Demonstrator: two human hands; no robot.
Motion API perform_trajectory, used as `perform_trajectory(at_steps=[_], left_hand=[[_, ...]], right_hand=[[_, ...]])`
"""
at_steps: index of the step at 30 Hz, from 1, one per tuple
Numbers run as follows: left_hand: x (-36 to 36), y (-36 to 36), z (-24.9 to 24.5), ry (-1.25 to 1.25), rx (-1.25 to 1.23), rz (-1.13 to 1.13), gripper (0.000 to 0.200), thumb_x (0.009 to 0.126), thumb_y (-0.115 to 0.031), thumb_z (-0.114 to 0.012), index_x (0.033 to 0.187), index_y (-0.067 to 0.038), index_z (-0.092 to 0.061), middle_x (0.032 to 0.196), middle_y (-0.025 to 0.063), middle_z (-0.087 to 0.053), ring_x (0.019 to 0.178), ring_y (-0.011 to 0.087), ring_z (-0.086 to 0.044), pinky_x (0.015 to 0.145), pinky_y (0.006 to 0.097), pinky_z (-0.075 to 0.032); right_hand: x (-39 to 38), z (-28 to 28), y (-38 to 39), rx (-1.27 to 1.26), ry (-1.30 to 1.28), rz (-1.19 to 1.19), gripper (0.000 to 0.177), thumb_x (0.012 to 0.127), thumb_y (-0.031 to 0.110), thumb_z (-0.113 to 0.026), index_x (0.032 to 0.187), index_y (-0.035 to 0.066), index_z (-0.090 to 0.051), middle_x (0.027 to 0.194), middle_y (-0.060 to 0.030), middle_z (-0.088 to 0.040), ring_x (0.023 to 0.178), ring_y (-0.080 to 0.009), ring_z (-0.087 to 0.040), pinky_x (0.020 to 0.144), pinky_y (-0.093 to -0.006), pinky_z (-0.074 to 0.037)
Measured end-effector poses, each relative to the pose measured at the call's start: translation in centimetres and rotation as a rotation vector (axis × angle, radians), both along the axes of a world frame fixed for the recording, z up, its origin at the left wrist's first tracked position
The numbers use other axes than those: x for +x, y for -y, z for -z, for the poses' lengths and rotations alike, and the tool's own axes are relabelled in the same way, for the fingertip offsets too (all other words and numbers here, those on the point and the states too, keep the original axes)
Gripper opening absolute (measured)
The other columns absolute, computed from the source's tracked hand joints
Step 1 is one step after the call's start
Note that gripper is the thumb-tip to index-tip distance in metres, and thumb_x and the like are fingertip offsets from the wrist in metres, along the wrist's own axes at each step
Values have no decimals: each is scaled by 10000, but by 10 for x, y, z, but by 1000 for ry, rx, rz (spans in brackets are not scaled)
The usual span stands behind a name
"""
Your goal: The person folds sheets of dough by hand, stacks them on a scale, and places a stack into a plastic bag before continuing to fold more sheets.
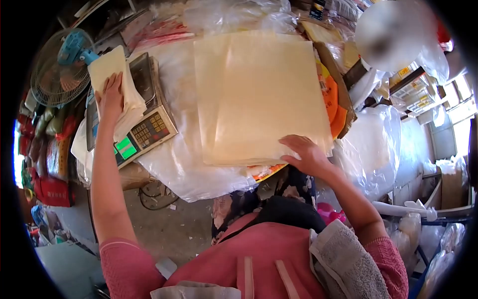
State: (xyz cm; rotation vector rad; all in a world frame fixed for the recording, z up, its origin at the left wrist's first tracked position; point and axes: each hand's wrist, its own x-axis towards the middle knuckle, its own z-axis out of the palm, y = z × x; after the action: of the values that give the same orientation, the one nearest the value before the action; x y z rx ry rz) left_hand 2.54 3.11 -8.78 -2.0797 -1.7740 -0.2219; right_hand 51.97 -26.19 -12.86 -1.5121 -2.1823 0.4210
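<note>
My left hand (pixel 112 99) lies with its fingers stretched over a pile of cream-coloured sheets (pixel 107 69). That pile rests on a digital scale (pixel 165 112), hanging past its side, and the scale's small display glows green. At the near right corner of a broad stack of large, translucent cream sheets (pixel 261 94) is my right hand (pixel 307 157), fingers and thumb apart on the top sheet. Under the stack's right side, a cardboard piece (pixel 347 94) and orange and yellow printed material (pixel 334 107) stick out.
Clear plastic sheeting (pixel 174 169) covers the table and hangs over its front edge. A blue fan (pixel 72 50) stands at the far left, near a red bag (pixel 52 192). Plastic-wrapped sheets (pixel 366 149) lie at the right, with a blurred white round object (pixel 393 35) above.
</note>
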Motion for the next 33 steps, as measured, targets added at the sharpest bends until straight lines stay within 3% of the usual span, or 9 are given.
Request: perform_trajectory(at_steps=[4,10,16,19,22,25,28,31,33], left_hand=[[8,2,-28,64,-158,-87,589,837,-38,-429,1393,-229,-394,1468,6,-346,1386,207,-249,1090,554,-142],[90,86,-63,380,479,449,643,728,114,-415,1336,-94,-458,1405,91,-419,1347,281,-318,1104,431,-237],[165,156,22,1107,-216,630,909,717,32,-612,1468,-33,-105,1498,190,-205,1373,310,-266,1120,381,-219],[185,179,50,1241,-142,886,978,704,-34,-737,1464,-28,-122,1508,194,-154,1386,318,-220,1111,412,-222],[188,203,35,877,-225,824,673,738,24,-697,1337,27,-387,1380,224,-400,1276,297,-417,1035,399,-356],[166,210,61,1189,-729,965,296,799,66,-626,1088,58,-564,1092,186,-628,1042,239,-601,881,337,-485],[187,216,31,1685,-697,412,128,843,93,-563,963,61,-592,865,107,-683,856,176,-654,745,277,-525],[208,187,20,1626,-494,324,283,859,6,-608,1126,52,-524,1052,119,-638,992,172,-612,853,294,-491],[227,170,31,1182,-154,476,524,853,-173,-651,1294,0,-427,1300,186,-472,1225,260,-458,1003,411,-372]], right_hand=[[-4,8,-10,82,103,-169,251,768,138,-628,1007,67,-595,1010,-101,-604,1011,-271,-564,879,-461,-420],[3,-9,-32,292,60,88,210,725,20,-553,933,35,-577,928,-111,-619,878,-297,-590,824,-460,-454],[-4,-77,-5,422,172,-65,216,734,3,-530,945,35,-565,931,-110,-627,859,-305,-614,946,-446,-447],[1,-69,17,241,150,-243,267,657,-43,-577,914,28,-582,946,-89,-637,856,-280,-628,962,-463,-450],[0,-84,28,136,10,-265,225,725,20,-565,949,34,-558,823,-112,-615,770,-300,-609,751,-394,-488],[1,-119,24,30,-52,-190,233,784,165,-623,981,58,-564,768,-112,-610,735,-301,-612,646,-387,-486],[18,-146,1,-94,79,-103,346,816,398,-639,967,96,-564,736,-126,-604,718,-320,-616,628,-406,-482],[53,-122,-74,-117,270,17,296,796,338,-628,872,70,-529,732,-171,-596,716,-377,-596,649,-472,-458],[68,-96,-132,-74,255,167,271,801,287,-620,872,33,-556,808,-196,-617,799,-378,-603,687,-470,-470]])
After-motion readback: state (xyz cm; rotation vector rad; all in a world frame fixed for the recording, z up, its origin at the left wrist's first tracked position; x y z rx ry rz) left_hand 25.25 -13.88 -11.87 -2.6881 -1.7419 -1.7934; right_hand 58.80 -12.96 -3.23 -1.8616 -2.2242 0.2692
